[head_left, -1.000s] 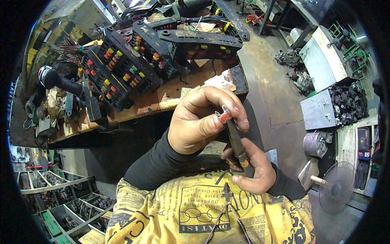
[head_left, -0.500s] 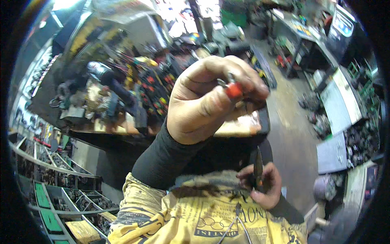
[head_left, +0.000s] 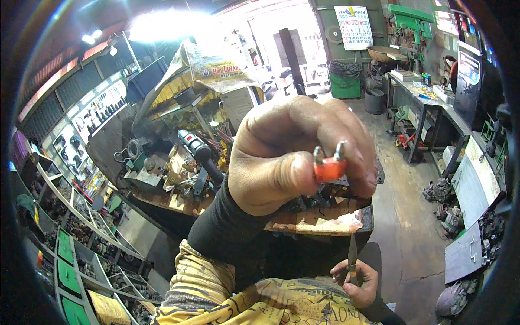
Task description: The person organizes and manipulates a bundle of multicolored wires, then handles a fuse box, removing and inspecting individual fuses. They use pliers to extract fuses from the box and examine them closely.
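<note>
My left hand (head_left: 292,157), raised close to the camera, pinches a small orange-red piece (head_left: 330,170) between thumb and fingers. Two metal prongs stick up from it. Lower and to the right, my right hand (head_left: 362,287) is wrapped round a slim dark pointed tool (head_left: 352,257). Its tip points up, past the front corner of the workbench (head_left: 303,221), and its exact kind is hard to make out. Behind my left hand, part of the bench top is hidden.
A cordless drill (head_left: 194,145), a vise-like metal block (head_left: 142,162) and loose hand tools crowd the bench. Green-fronted drawers (head_left: 66,271) stand at the left. On the right are a metal table (head_left: 433,103), machine parts (head_left: 441,189) and a grey cabinet door (head_left: 463,252).
The view has tilted up, bringing the doorway and calendar into sight. My left hand has turned, so the orange-red piece shows more fully with its prongs upward. Both hands keep their hold.
</note>
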`<state>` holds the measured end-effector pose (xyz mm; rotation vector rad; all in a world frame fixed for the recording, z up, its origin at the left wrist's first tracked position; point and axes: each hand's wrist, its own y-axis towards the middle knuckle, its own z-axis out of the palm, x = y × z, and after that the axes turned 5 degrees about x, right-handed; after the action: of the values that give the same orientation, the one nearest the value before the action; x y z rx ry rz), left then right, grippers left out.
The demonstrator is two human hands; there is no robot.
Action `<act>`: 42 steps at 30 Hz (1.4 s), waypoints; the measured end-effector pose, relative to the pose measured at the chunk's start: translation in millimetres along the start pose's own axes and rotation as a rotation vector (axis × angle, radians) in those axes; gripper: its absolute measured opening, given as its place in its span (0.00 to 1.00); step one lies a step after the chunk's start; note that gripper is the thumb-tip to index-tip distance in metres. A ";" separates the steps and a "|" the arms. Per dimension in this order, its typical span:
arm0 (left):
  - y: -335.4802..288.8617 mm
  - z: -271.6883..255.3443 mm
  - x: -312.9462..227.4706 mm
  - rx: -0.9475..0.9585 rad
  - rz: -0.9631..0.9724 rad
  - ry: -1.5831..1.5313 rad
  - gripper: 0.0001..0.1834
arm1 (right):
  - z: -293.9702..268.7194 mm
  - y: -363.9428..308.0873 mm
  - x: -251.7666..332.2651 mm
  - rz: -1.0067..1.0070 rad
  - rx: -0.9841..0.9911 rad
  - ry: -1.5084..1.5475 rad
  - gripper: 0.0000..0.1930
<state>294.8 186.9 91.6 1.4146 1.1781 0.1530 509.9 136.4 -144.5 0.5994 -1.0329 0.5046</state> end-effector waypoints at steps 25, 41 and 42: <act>-23.8 1.7 22.0 -0.210 0.048 -0.134 0.19 | -9.2 -0.6 1.3 0.010 0.070 -0.024 0.15; -155.3 72.8 103.0 -0.137 -0.774 1.332 0.10 | -40.5 -15.8 -8.0 -0.010 -0.315 0.231 0.10; -155.1 72.4 108.9 -0.127 -0.833 1.360 0.09 | -40.3 -15.7 -8.3 -0.015 -0.300 0.228 0.10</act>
<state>312.5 176.9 -110.3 0.4580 2.6908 0.6321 542.1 151.0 -170.8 0.2756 -0.8653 0.3844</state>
